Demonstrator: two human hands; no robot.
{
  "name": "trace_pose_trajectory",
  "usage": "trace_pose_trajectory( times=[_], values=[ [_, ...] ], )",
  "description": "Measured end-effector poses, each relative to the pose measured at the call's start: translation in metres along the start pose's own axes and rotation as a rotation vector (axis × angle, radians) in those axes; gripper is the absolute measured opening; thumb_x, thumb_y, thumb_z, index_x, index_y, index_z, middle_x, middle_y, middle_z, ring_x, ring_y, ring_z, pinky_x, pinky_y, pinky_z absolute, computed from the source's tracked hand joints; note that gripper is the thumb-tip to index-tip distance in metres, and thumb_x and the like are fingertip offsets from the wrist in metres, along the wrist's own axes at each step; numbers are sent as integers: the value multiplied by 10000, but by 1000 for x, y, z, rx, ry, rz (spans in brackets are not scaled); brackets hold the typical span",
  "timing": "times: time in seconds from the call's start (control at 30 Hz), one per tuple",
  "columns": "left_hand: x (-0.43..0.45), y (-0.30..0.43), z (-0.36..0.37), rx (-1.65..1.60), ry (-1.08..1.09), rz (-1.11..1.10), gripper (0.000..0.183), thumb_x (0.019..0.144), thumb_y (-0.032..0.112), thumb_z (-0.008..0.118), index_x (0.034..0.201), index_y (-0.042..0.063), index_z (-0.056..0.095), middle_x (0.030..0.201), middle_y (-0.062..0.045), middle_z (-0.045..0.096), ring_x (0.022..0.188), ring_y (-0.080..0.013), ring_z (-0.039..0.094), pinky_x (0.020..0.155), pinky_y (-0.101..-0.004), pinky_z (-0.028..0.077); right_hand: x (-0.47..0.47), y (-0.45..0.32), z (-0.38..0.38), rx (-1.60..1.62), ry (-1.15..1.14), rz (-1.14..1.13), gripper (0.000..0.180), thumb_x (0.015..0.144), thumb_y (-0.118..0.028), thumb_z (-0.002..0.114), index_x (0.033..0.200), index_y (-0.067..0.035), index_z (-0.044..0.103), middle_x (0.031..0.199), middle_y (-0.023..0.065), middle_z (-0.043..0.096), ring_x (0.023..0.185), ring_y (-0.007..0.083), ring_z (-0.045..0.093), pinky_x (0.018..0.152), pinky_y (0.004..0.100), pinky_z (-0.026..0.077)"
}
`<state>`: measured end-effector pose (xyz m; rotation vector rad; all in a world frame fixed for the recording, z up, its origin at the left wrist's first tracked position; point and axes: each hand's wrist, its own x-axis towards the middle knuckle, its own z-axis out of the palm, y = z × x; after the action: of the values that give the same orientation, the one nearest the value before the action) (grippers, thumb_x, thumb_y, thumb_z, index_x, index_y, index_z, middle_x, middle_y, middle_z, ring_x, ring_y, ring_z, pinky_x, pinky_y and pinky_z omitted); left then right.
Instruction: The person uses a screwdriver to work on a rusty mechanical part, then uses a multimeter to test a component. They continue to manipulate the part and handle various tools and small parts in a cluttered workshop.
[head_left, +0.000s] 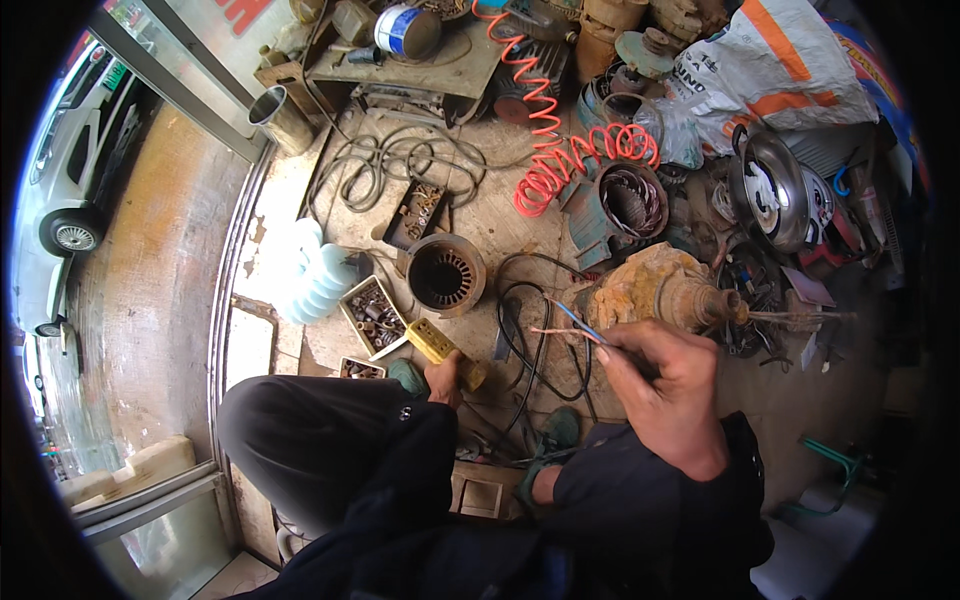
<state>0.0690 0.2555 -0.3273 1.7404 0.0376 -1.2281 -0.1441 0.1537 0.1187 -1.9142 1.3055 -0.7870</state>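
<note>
My right hand pinches two insulated wires between thumb and fingertips. The blue wire and the reddish wire stick out to the left, with stripped copper at the ends. Behind them a rusty motor or pump body lies on the floor. My left hand grips a yellow oblong device, low beside my left foot; its exact kind is unclear. Just beyond it stands an open cylindrical motor housing with a slotted core. Black cable loops across the floor between my hands.
Trays of bolts and small parts sit beside a pale blue finned object. Ahead lie a dark metal tray, a red coiled hose and a green motor housing with windings. A steel bowl stands right.
</note>
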Motion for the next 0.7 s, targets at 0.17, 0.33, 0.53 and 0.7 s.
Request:
trace_pose_trajectory(
  times=[0.17, 0.33, 0.53, 0.7],
  values=[
    [-37, 54, -31, -351, -166, 159, 333, 844, 53, 610, 1166, 21, 535, 981, -114, 637, 835, -257, 658, 745, -418, 570, -3, 2, 14, 113, -51, -121, 90, 830, 42, 695, 920, 33, 697, 761, 143, 678, 627, 222, 664, 561, 309, 491],
    [-128, 176, -46, -363, -521, 156, 614, 949, 614, 529, 1243, 76, 549, 1037, -103, 648, 915, -225, 651, 778, -373, 559, -17, -13, 15, 308, -151, 34, 111, 865, -12, 702, 969, 24, 712, 769, 105, 688, 631, 148, 623, 570, 283, 472],
    [-259, 313, -51, 117, -779, 358, 859, 934, 779, 292, 1323, 46, 516, 1057, -135, 651, 911, -229, 651, 775, -360, 546, -32, -34, 22, 226, 15, -341, 163, 841, 10, 723, 1005, 3, 721, 801, 105, 692, 646, 164, 662, 562, 277, 490],
    [-263, 306, -29, -76, -770, 305, 862, 954, 760, 251, 1353, 42, 513, 1115, -131, 655, 947, -229, 654, 801, -368, 536, -31, -45, 29, -22, 192, -590, 245, 779, 48, 731, 1019, -3, 712, 829, 128, 683, 672, 266, 685, 556, 329, 530]
  ],
)
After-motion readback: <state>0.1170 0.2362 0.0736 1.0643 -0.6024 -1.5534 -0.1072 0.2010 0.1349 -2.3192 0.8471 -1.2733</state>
